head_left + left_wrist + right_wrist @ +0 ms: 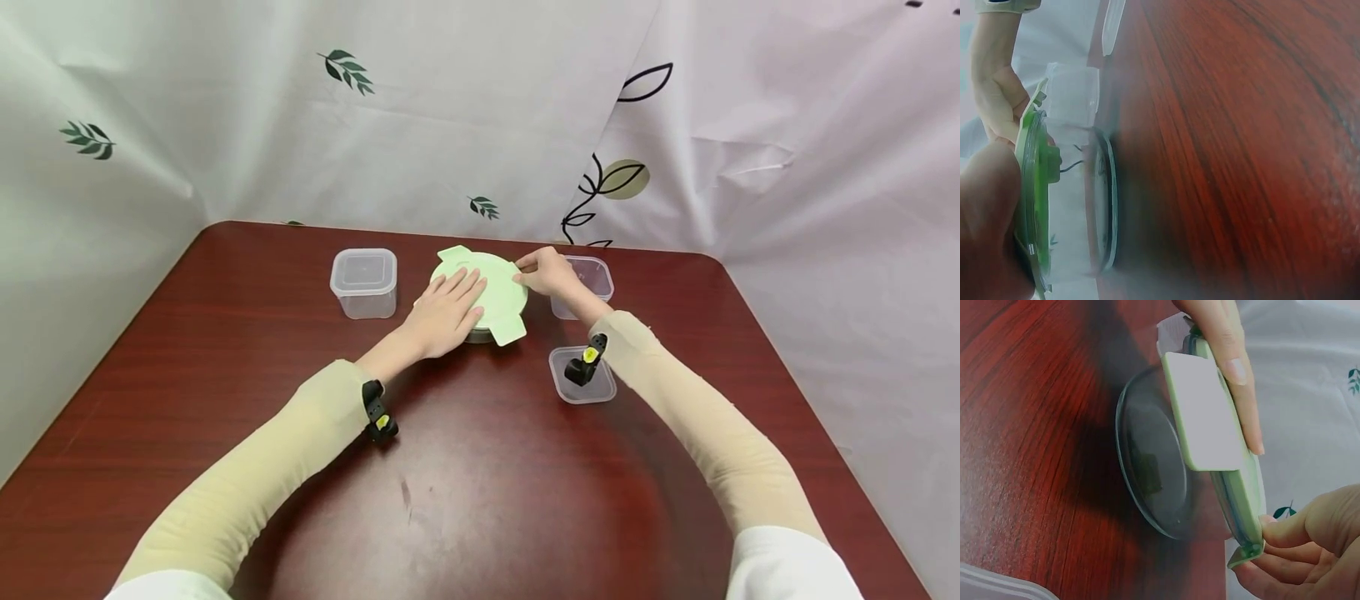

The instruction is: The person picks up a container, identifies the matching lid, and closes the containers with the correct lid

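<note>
A round glass food container (1154,456) with a pale green snap lid (504,292) stands toward the back of the table. Its flap (1200,412) on the near side sticks outward. Flat on top of the lid, with fingers extended, my left hand (447,313) presses at the left and middle. My right hand (550,271) is at the lid's right edge. In the right wrist view, its thumb (1291,530) lies on the rim while the fingers curl under the side flap (1247,553), pinching it.
Left of the glass container is a lidded clear plastic box (364,283). Another clear plastic box (596,279) stands behind my right wrist. A flat clear plastic lid (573,392) lies nearer, under the right wrist camera. A patterned white sheet (420,150) hangs behind the table.
</note>
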### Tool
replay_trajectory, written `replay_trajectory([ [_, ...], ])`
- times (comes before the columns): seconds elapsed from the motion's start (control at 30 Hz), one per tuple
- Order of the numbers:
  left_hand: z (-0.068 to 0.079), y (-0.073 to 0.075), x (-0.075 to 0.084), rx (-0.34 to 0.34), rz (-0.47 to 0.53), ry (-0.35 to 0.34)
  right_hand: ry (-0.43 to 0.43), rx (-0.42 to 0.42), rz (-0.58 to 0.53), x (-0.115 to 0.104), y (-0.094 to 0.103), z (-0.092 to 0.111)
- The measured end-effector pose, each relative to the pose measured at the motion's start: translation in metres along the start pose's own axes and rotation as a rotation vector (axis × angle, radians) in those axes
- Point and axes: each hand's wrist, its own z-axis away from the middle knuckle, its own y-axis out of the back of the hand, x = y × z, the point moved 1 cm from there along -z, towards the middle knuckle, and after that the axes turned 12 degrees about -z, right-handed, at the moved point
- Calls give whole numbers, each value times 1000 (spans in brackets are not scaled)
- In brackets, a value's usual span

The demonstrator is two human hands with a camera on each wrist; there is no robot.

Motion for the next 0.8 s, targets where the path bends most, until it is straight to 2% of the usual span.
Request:
replay_trajectory([
  [0.23,-1,0,0,22,-2,1,-58,2,-47,-1,-2,-2],
  [0.8,-1,0,0,-4,26,-5,-128,29,-60,-2,-6,-2],
])
